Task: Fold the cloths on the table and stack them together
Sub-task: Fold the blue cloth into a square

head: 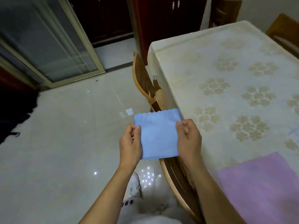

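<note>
- Far left, at about nine o'clock from our hands, the tiled floor (64, 135) runs up to a sliding door (48, 46); nothing of the task lies there.
- Our left hand (130, 143) pinches the left edge of the blue cloth (159, 135), thumb on top and fingers curled behind it.
- The blue cloth hangs in the air between both hands, off the table and above a chair (176, 173). We judge it is already folded to a small square and is held taut by its two sides to keep the layers lined up.
- Our right hand (188, 139) grips the right edge the same way, fingers narrow and closed on the fabric.
- At about three o'clock from the hands stands the table (226, 78), covered with a flowered tablecloth.
- At about four o'clock the purple cloth (262, 183) lies flat on the near corner of the table, well apart from the blue one. We take it for the base of the stack.
- Count: two cloths, one blue and one purple; two hands; one table. Two chairs (144, 81) stand along the table's left side, with parts of others beyond it.
</note>
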{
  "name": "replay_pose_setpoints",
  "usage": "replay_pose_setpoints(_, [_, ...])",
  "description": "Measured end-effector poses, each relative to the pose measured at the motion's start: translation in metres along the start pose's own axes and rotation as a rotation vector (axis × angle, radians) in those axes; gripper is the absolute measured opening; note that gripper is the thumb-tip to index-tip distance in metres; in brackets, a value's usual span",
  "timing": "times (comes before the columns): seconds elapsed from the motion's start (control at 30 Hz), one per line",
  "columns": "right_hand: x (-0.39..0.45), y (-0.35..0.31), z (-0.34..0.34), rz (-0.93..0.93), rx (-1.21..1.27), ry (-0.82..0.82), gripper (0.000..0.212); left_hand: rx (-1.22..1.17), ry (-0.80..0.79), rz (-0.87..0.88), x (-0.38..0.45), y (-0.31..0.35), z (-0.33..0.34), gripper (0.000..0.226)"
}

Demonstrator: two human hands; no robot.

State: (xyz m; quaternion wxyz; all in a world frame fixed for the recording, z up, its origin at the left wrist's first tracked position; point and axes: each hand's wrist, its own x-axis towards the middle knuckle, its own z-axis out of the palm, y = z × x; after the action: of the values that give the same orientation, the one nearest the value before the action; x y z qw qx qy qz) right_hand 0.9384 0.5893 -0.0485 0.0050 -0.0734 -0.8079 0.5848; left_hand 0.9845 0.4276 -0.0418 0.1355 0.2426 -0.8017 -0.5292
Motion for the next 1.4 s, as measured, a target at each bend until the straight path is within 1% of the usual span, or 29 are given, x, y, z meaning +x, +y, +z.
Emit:
replay_pose_setpoints(0.1, [-0.007,-0.014,0.029,-0.041,0.040,-0.073,0.019,-0.013,0.074,-0.036,0.003,-0.013,-0.028,0.024])
replay_pose_setpoints(0.23, [-0.013,-0.022,0.074,-0.081,0.060,-0.131,0.022,-0.036,0.142,-0.063,0.013,-0.028,-0.065,0.026])
replay_pose_setpoints(0.4, [-0.017,-0.036,0.127,-0.096,0.007,-0.203,0.020,-0.055,0.206,-0.100,0.033,-0.048,-0.108,0.028])
replay_pose_setpoints(0.57, [-0.018,-0.058,0.189,-0.110,-0.013,-0.221,0.017,-0.082,0.247,-0.118,0.064,-0.064,-0.155,0.030])
replay_pose_setpoints(0.67, [-0.015,-0.073,0.228,-0.098,-0.012,-0.248,0.016,-0.094,0.254,-0.117,0.092,-0.076,-0.184,0.030])
replay_pose_setpoints(0.97, [-0.004,-0.117,0.330,-0.126,-0.048,-0.250,0.017,-0.127,0.223,-0.119,0.174,-0.101,-0.259,0.032])
replay_pose_setpoints(1.17, [0.004,-0.130,0.364,-0.116,-0.059,-0.244,0.017,-0.145,0.213,-0.129,0.206,-0.109,-0.283,0.034])
replay_pose_setpoints(1.4, [0.031,-0.142,0.390,-0.145,-0.065,-0.263,0.017,-0.156,0.214,-0.149,0.243,-0.113,-0.286,0.032])
